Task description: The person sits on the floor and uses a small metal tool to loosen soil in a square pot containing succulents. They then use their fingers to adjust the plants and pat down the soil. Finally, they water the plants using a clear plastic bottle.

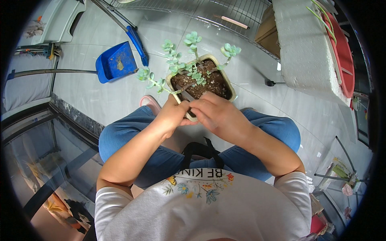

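Observation:
A pale yellow-green rectangular plant pot [230,90] is held out in front of my knees. Dark crumbly soil [215,87] fills it, and a succulent [197,75] with several trailing stems and blue-green rosettes grows there. My left hand [172,113] grips the pot's near left corner, thumb on the rim and fingers under it. In the fingers of my right hand [215,111] is a narrow, flat greyish tool [185,94]. Its blade slants into the soil along the near left side, beneath a low stem; its handle is hidden by the hand.
On the tiled floor ahead to the left lie a blue dustpan [116,61] and a blue broom [137,45]. A wire rack [196,10] spans the far side. At right stands a white foam box [304,51] with a red basin [346,63]. A glass-panelled cabinet [45,159] is at left.

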Available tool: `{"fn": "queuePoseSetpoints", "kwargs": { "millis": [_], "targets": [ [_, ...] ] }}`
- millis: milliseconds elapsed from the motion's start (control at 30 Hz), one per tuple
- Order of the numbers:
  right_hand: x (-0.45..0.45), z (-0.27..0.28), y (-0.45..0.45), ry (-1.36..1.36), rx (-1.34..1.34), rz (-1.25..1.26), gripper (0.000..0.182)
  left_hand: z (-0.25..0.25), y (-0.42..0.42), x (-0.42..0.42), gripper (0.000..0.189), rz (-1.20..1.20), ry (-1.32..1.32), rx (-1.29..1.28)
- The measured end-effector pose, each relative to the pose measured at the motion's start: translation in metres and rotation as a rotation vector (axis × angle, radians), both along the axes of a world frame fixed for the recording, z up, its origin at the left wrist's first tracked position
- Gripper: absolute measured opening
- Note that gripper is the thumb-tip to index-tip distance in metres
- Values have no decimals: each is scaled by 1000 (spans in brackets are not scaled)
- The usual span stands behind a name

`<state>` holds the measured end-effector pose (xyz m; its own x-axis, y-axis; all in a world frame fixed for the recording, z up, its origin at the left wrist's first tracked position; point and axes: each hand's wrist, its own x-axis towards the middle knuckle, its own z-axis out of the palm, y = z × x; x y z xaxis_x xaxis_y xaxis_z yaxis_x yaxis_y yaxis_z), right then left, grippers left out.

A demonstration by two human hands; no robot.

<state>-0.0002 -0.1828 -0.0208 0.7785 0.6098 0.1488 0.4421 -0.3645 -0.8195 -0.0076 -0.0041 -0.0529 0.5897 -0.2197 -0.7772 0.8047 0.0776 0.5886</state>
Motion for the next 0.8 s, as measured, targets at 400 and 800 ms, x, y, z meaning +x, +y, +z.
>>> {"fn": "queuePoseSetpoints", "kwargs": {
  "millis": [400, 800],
  "targets": [
    [1, 5, -15, 154, 70, 35, 24, 11, -3, 2, 31, 60, 2, 59],
    [-6, -11, -3, -186, -168, 172, 27, 18, -2, -1, 28, 73, -15, 45]
  ]
}}
